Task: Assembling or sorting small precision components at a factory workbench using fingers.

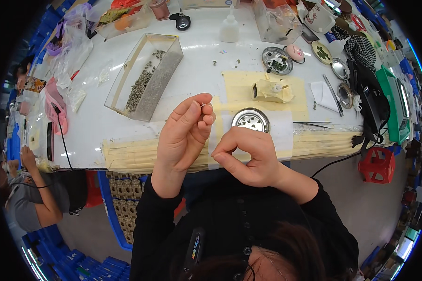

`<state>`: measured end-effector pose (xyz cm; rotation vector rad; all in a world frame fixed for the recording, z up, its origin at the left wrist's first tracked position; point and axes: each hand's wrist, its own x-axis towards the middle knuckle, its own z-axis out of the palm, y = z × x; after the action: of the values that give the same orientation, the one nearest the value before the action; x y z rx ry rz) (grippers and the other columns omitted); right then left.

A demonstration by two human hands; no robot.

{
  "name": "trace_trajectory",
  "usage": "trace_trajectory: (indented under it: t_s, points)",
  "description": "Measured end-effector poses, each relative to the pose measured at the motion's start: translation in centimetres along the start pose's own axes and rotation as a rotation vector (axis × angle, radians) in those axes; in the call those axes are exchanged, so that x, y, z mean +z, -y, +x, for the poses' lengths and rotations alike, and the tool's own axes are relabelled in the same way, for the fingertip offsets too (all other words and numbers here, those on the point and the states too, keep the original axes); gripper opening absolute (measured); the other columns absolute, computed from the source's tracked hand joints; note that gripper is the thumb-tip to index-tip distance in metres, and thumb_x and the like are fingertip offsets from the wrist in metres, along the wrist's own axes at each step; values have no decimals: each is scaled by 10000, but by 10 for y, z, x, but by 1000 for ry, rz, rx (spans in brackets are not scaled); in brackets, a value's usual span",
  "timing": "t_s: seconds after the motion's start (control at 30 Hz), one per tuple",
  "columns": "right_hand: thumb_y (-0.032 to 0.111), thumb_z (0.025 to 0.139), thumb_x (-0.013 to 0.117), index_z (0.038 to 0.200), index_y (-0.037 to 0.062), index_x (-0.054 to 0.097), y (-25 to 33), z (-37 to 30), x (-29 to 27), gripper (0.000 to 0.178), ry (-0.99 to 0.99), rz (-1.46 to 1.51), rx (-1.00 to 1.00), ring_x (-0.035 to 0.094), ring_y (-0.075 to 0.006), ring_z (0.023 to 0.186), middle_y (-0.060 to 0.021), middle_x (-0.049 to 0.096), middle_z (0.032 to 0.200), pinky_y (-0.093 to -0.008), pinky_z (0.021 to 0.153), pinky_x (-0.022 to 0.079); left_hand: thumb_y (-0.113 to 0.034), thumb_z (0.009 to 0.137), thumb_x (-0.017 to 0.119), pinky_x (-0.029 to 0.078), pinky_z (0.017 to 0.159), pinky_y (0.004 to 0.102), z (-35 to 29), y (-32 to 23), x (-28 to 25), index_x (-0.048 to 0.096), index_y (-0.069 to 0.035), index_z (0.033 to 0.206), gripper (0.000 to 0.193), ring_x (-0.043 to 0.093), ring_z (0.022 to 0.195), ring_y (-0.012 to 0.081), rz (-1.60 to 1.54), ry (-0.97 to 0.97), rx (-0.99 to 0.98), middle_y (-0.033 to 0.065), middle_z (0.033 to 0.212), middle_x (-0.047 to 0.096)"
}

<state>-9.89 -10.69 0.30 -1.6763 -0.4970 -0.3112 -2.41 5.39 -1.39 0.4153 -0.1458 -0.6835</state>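
Observation:
Raised over the table's front edge, my left hand [185, 133] has its thumb and fingers pinched on a tiny part [202, 106], partly dark and partly pale, too small to name. My right hand [251, 159] is lower and to the right, its thumb and forefinger brought together and the other fingers curled. Whatever its fingertips hold, if anything, cannot be made out. Just beyond the right hand lies a round metal dish [251, 112] with small grey pieces in it. Left of my hands stands a clear rectangular box [166, 77] holding many small grey parts.
Behind the dish, a tape-wrapped block [272, 90] sits on yellow paper. Farther back are a white squeeze bottle [229, 29] and a dish of dark green bits [277, 61]. Tweezers [333, 95] lie at the right. A red stool [377, 165] stands beyond the edge; another person's arm [40, 187] shows at left.

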Motion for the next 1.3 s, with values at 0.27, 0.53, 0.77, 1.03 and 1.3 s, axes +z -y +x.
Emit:
trace_trajectory:
  t_s: [0.27, 0.53, 0.77, 1.03, 1.3]
  points:
    - [5, 825, 694, 826, 5, 634, -1, -2, -4, 60, -15, -11, 3, 591, -151, 600, -54, 611, 728, -265, 546, 453, -156, 989, 558, 552, 725, 159, 2, 4, 4, 554, 43, 1184, 279, 620, 856, 102, -69, -85, -48, 63, 948, 643]
    - [24, 835, 666, 832, 10, 650, -1, -7, -11, 22, -13, -13, 54, 601, -168, 637, -59, 640, 751, -266, 582, 463, -187, 1000, 542, 554, 724, 160, 6, 10, 8, 519, 37, 1200, 301, 617, 846, 102, -178, -139, -66, 60, 939, 641]
    - [30, 844, 690, 840, 4, 641, -6, -13, -15, 56, -47, -5, 52, 609, -146, 599, -65, 617, 734, -253, 552, 470, -191, 1007, 534, 490, 667, 164, 11, 16, 10, 513, 23, 1200, 289, 548, 798, 81, -163, -134, -61, 37, 913, 586]
    - [43, 853, 686, 846, 9, 638, -8, -19, -21, 59, -87, -27, 74, 606, -142, 602, -61, 613, 735, -250, 552, 470, -163, 1003, 537, 490, 653, 163, 14, 18, 12, 506, 26, 1197, 273, 555, 794, 83, -158, -181, -79, 46, 918, 594]
    - [8, 887, 631, 855, -27, 627, -12, -45, -90, 47, -370, -273, 178, 612, -105, 682, -57, 637, 770, -228, 637, 490, -71, 1007, 486, 572, 748, 179, 13, 13, 4, 523, 28, 1187, 209, 585, 868, 126, -105, -192, -55, 104, 1000, 566]
